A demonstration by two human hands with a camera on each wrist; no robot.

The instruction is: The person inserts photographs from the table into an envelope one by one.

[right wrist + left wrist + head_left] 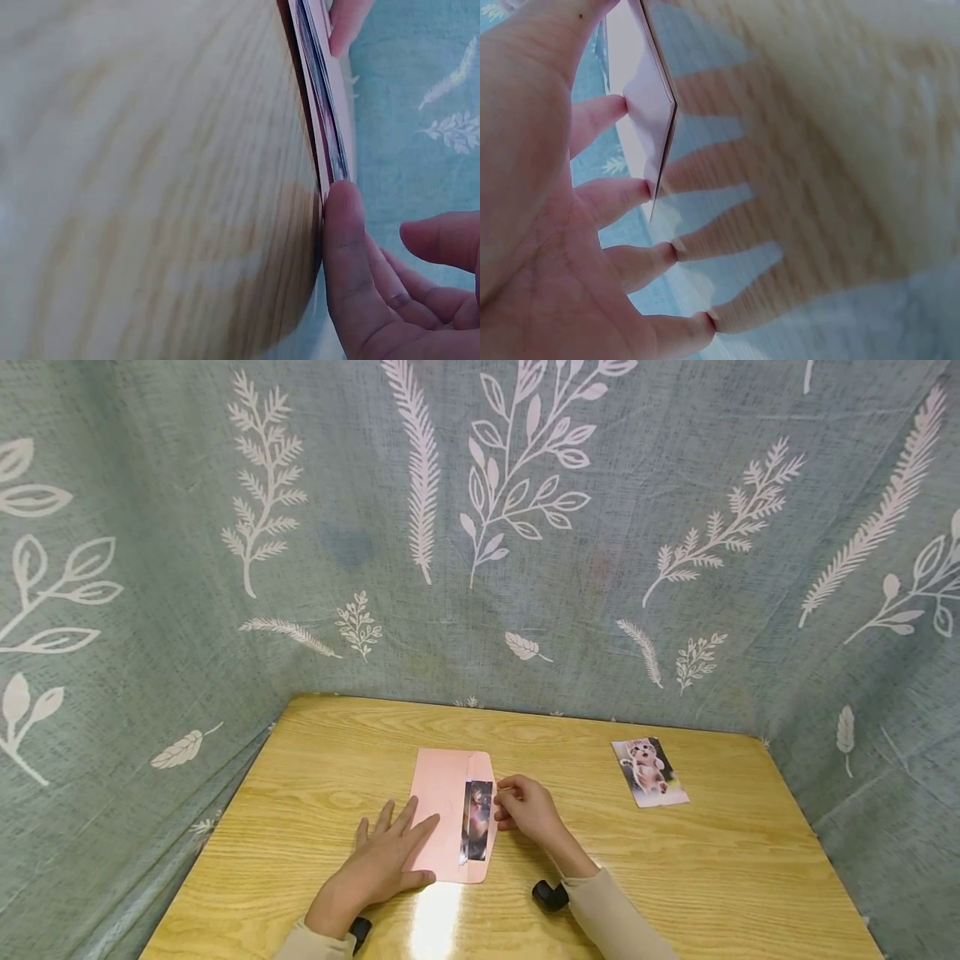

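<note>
A pink envelope [438, 781] lies on the table with its flap folded out to the right. Dark glossy photos [480, 820] stick out of its opening and lie over part of the flap. My left hand [382, 860] rests with spread fingers on the envelope's left part; in the left wrist view its fingertips touch the envelope [646, 97] and the tabletop. At the flap's right edge is my right hand [531, 812]. In the right wrist view, its index fingertip touches the edge near the photos [319, 82], while the thumb stays apart from it.
A kitten photo [648, 772] lies face up on the wooden table [720, 843], to the right of my right hand. A green-grey curtain [450, 635] with white leaf patterns hangs behind and beside the table. Each wrist carries a black device [550, 896].
</note>
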